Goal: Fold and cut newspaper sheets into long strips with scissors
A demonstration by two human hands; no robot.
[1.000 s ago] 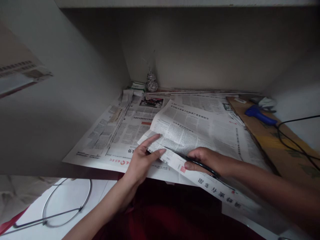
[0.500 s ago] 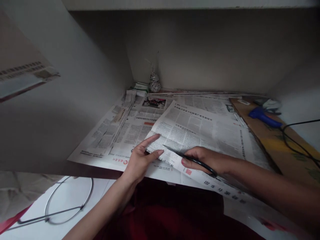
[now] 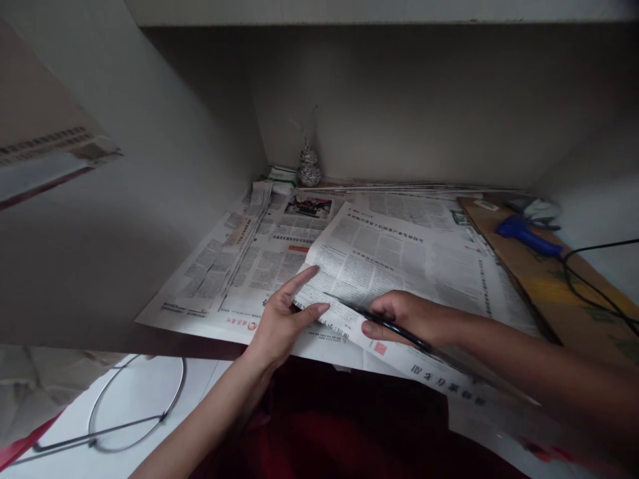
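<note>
A printed newspaper sheet [image 3: 379, 239] lies at a slant over other newspapers. My right hand [image 3: 399, 319] is wrapped round black-handled scissors [image 3: 394, 326], whose pointed tip reaches left across the sheet near its front part. A strip of the sheet [image 3: 424, 369] runs along below the blades and under my right forearm. At the sheet's left edge is my left hand [image 3: 289, 313], thumb and index finger spread apart, the thumb resting on the paper just left of the scissor tip. Its other fingers are hidden under the paper.
On the right, a blue handheld device [image 3: 528, 234] with a black cable rests on a cardboard piece [image 3: 589, 306]. A woven gourd-shaped ornament [image 3: 309, 166] stands at the back. Folded paper strips [image 3: 249, 219] lie left. A wire hoop [image 3: 137, 399] is at lower left.
The scissor tip has shifted very slightly left and down, and the blades look closer together. The sheet's left corner bulges a little more. My left hand has hardly moved.
</note>
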